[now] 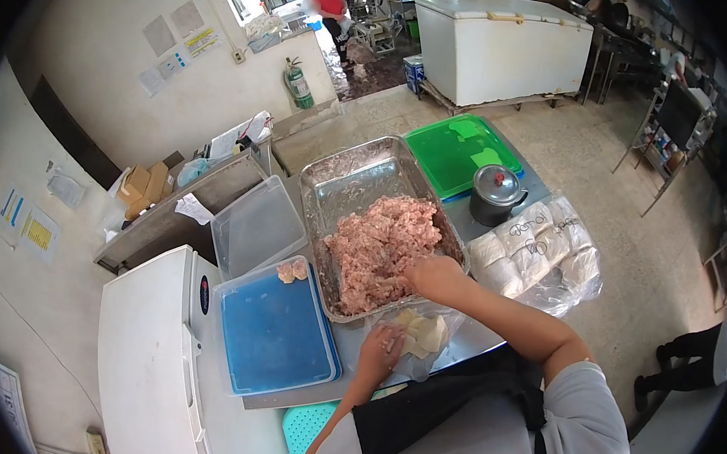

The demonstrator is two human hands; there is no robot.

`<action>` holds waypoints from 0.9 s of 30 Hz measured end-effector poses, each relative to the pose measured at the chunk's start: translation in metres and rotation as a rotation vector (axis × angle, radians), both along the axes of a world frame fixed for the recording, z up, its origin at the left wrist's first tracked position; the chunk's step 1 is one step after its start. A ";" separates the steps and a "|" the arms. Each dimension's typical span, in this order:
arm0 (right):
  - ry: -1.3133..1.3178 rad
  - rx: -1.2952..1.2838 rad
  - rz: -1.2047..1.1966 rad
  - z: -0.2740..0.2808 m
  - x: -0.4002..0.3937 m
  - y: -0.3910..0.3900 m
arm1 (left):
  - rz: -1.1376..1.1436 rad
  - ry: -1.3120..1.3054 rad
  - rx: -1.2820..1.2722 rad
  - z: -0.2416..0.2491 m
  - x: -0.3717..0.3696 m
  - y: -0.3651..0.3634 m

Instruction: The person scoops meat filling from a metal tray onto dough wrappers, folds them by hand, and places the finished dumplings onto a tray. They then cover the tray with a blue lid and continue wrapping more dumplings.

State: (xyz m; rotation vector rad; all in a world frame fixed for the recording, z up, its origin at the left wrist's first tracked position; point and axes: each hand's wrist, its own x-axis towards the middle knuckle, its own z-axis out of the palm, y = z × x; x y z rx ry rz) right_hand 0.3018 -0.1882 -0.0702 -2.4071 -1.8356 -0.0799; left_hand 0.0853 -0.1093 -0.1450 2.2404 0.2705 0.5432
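A deep metal tray holds a large heap of pink ground meat. My right hand reaches over the tray's near right side to the edge of the meat, its fingertips hidden from me. Just below the tray, my left hand has its fingers curled beside pale, thin dough wrappers in an opened clear plastic bag. What the left fingers hold is too small to make out. To the left, a few meat dumplings sit at the top corner of a blue tray.
Right of the meat stand a lidded metal pot, wrapped packs of white rounds and a green lid. A clear plastic container leans left. White freezers flank the table. A person in red stands far back.
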 end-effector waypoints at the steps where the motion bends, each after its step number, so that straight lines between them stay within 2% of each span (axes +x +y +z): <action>1: 0.071 0.015 -0.021 -0.012 0.004 0.005 | 0.004 0.003 0.001 0.000 0.003 -0.003; 3: 0.090 -0.074 -0.072 -0.026 0.039 -0.002 | -0.012 0.095 0.116 -0.002 0.004 -0.008; 5: 0.110 -0.164 -0.130 -0.015 0.060 -0.007 | -0.007 0.092 0.182 -0.011 0.003 -0.009; 6: 0.023 -0.175 -0.104 0.006 0.062 -0.012 | 0.002 0.080 0.247 -0.017 0.005 -0.008; 8: -0.054 -0.191 -0.069 0.042 0.047 -0.023 | -0.008 0.146 0.195 -0.028 0.005 -0.003; 10: -0.159 -0.052 0.007 0.071 0.028 -0.018 | -0.003 0.206 0.137 -0.029 0.000 -0.002; 11: -0.162 -0.052 0.018 0.070 0.021 -0.009 | -0.020 0.220 0.064 -0.026 0.000 -0.001; 12: -0.120 0.062 0.100 0.066 0.011 0.000 | -0.038 0.232 -0.007 -0.023 -0.001 0.000; 13: -0.075 0.177 0.179 0.059 0.001 0.007 | -0.028 0.231 -0.005 -0.024 -0.002 0.001; 14: -0.074 0.179 0.187 0.050 -0.011 0.013 | -0.052 0.194 0.013 -0.025 -0.004 0.001; 16: 0.003 -0.033 0.201 0.024 -0.026 0.026 | -0.072 0.156 0.033 -0.028 -0.004 0.004; 17: 0.137 -0.054 0.168 0.005 -0.016 0.030 | -0.083 0.158 0.055 -0.030 -0.005 0.005; 18: 0.142 -0.055 0.167 0.000 -0.005 0.028 | -0.097 0.163 0.076 -0.032 -0.007 0.006; 20: 0.178 -0.134 -0.012 -0.001 0.027 0.022 | -0.107 0.148 0.110 -0.034 -0.006 0.010; 23: 0.045 -0.086 -0.051 0.004 0.067 0.002 | -0.124 0.185 0.108 -0.025 -0.006 0.011; 25: -0.153 -0.076 0.010 0.026 0.074 -0.010 | -0.125 0.227 0.075 -0.020 -0.002 0.015; 27: -0.174 -0.049 0.083 0.039 0.070 -0.022 | -0.088 0.188 0.069 -0.016 0.000 0.017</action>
